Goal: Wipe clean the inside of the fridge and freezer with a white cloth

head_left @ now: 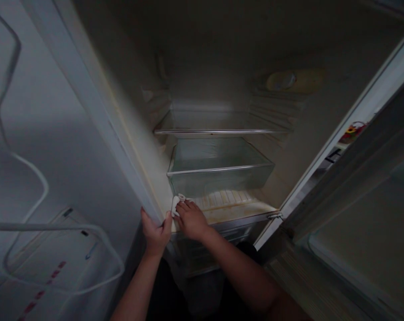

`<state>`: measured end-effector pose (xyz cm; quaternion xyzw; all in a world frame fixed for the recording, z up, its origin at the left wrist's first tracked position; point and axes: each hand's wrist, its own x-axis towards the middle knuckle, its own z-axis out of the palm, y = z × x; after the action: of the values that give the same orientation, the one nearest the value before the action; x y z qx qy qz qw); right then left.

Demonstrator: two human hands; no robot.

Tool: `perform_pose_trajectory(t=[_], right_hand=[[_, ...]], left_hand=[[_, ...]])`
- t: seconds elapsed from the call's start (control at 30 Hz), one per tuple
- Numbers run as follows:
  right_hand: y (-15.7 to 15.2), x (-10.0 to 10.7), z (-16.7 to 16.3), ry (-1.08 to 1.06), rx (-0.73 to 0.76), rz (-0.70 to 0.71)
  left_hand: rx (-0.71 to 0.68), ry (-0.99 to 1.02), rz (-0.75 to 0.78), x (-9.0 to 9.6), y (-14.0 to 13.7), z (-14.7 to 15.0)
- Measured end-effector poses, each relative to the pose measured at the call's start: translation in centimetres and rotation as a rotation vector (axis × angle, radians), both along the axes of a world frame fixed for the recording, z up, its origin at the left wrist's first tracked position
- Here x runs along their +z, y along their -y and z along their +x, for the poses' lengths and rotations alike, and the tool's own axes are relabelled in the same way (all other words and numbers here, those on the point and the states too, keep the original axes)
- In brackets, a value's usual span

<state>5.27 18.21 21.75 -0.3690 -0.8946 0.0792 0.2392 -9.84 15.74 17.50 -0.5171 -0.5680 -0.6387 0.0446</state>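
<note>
An open refrigerator (218,96) stands before me, its inside dim. My right hand (192,219) presses a crumpled white cloth (175,206) against the front left corner of the stained bottom ledge (233,211). Its fingers are bent over the cloth and hide part of it. Just to the left, my left hand (157,232) clasps the front edge of the refrigerator's left wall (144,196), thumb on the inner side and fingers on the outer. The two hands are close together.
Above the ledge are a glass shelf (222,154) and a higher shelf (208,120). A yellowish lamp cover (295,81) is on the right wall. The open door (365,240) stands at right. A white cable (41,178) hangs at left. Drawers (205,254) lie below the ledge.
</note>
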Motion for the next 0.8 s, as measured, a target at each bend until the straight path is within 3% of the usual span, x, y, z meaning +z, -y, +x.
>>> perform_pose_trajectory(t=[0.27, 0.5, 0.63, 0.8], right_hand=[[-1.5, -0.7, 0.2, -0.026, 0.069, 0.223], [-5.5, 2.4, 0.7, 0.035, -0.024, 0.461], [-6.9, 4.0, 4.1, 0.028, -0.197, 0.489], [-7.2, 3.7, 13.3, -0.067, -0.592, 0.476]], left_hand=[[-0.008, 0.001, 0.035, 0.1, -0.2, 0.1], [-0.010, 0.002, 0.061, 0.3, 0.0, 0.2], [-0.055, 0.019, 0.041, 0.8, 0.2, 0.3], [-0.021, 0.015, 0.027, 1.1, 0.2, 0.3]])
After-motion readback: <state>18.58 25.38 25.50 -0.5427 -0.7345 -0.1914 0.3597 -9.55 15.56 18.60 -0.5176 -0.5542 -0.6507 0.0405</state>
